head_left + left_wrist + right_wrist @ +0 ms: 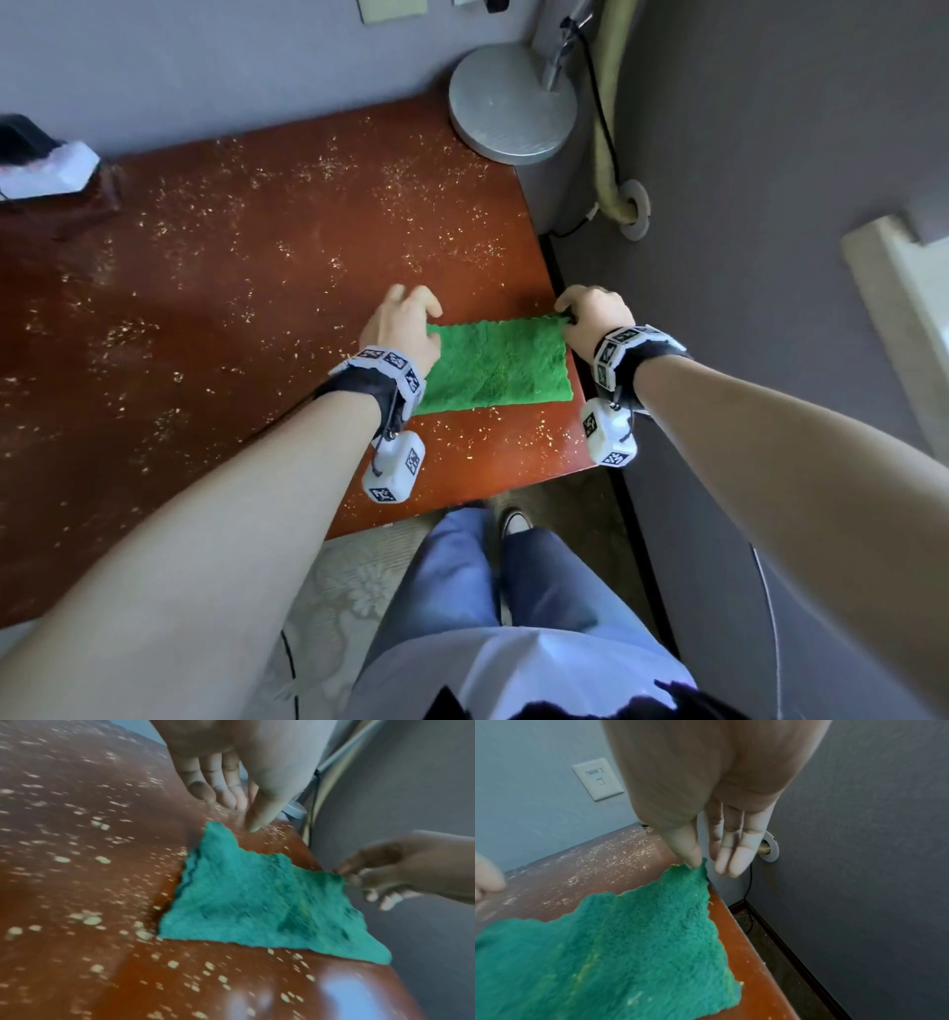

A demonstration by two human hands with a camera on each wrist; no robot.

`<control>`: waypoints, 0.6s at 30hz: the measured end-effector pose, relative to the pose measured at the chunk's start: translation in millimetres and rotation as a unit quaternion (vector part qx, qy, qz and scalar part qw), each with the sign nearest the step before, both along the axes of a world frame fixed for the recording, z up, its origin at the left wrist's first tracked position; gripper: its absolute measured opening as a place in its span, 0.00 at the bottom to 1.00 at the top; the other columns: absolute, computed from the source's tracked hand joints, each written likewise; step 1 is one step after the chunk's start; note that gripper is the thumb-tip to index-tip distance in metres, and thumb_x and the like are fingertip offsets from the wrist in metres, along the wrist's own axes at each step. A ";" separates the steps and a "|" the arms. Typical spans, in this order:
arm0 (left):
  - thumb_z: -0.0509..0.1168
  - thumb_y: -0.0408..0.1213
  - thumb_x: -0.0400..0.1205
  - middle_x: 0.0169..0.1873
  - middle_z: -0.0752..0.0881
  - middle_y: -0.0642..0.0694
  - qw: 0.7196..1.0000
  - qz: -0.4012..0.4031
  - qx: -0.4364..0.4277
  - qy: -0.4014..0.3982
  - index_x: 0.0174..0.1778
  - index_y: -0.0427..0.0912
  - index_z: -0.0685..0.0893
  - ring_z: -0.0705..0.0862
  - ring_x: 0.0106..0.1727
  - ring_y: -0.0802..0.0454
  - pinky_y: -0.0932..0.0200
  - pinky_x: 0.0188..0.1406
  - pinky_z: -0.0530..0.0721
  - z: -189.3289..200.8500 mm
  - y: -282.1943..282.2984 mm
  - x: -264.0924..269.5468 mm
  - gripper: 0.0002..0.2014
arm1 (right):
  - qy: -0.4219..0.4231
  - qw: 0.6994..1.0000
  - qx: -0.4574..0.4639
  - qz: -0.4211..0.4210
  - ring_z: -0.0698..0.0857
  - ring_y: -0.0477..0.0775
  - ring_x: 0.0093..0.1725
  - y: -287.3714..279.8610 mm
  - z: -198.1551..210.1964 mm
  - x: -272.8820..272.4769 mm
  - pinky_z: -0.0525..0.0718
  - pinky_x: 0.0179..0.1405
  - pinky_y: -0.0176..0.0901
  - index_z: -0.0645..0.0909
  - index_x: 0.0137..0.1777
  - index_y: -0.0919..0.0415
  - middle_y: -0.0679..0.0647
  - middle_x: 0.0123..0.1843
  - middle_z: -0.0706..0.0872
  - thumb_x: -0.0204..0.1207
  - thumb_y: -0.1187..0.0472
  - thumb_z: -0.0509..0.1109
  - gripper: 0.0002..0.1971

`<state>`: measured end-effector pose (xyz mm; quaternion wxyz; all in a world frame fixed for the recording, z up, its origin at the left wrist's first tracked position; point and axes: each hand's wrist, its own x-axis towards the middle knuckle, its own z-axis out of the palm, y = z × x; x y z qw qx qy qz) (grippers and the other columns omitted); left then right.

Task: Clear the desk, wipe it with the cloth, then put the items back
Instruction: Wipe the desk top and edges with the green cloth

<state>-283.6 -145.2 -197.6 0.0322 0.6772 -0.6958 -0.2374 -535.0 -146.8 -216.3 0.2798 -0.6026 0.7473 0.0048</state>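
Note:
A green cloth (493,365) lies flat on the reddish-brown desk (231,288), close to its right front corner. Pale crumbs are scattered over the desk. My right hand (590,313) pinches the cloth's far right corner, and in the right wrist view that corner of the cloth (628,953) is lifted up to the thumb of the right hand (707,860). My left hand (408,313) hovers at the far left corner. In the left wrist view the left hand (231,787) has relaxed fingers and holds nothing, its thumb tip just beyond the cloth (257,902).
A round grey lamp base (513,97) stands at the desk's back right corner, with a beige hose (611,103) and a black cable on the wall beside it. A white object (49,169) sits at the far left. The desk's right edge meets a narrow gap to the wall.

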 end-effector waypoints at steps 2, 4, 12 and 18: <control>0.71 0.36 0.79 0.53 0.82 0.52 0.998 -0.046 0.002 0.036 0.48 0.54 0.83 0.85 0.47 0.54 0.58 0.40 0.83 3.4 10.1 -25.6 0.07 | -0.007 1.000 0.008 0.001 0.84 0.61 0.58 -1.9 -2.9 -5.3 0.75 0.48 0.39 0.84 0.61 0.51 0.57 0.61 0.85 0.72 0.67 0.68 0.19; 0.71 0.39 0.79 0.47 0.84 0.55 0.991 -0.101 0.034 0.076 0.45 0.55 0.85 0.85 0.45 0.56 0.54 0.43 0.87 5.4 22.5 -55.2 0.05 | -0.016 1.000 0.009 0.009 0.84 0.60 0.55 -5.4 -4.9 -9.6 0.76 0.48 0.39 0.85 0.59 0.50 0.56 0.57 0.87 0.72 0.64 0.70 0.16; 0.72 0.46 0.80 0.55 0.80 0.47 0.982 -0.162 0.092 -0.031 0.60 0.49 0.81 0.84 0.53 0.45 0.50 0.46 0.87 -23.0 62.0 -134.4 0.15 | -0.023 0.993 0.022 0.110 0.83 0.59 0.52 -21.8 -16.9 -18.2 0.78 0.46 0.42 0.82 0.56 0.53 0.55 0.52 0.83 0.74 0.58 0.73 0.11; 0.68 0.40 0.79 0.52 0.82 0.47 0.995 -0.086 0.038 -0.021 0.56 0.47 0.83 0.85 0.52 0.43 0.52 0.41 0.83 -32.1 72.6 -138.9 0.10 | -0.035 0.991 0.043 0.120 0.80 0.54 0.47 -24.1 -11.5 -22.1 0.76 0.42 0.40 0.83 0.47 0.52 0.50 0.44 0.82 0.71 0.57 0.72 0.06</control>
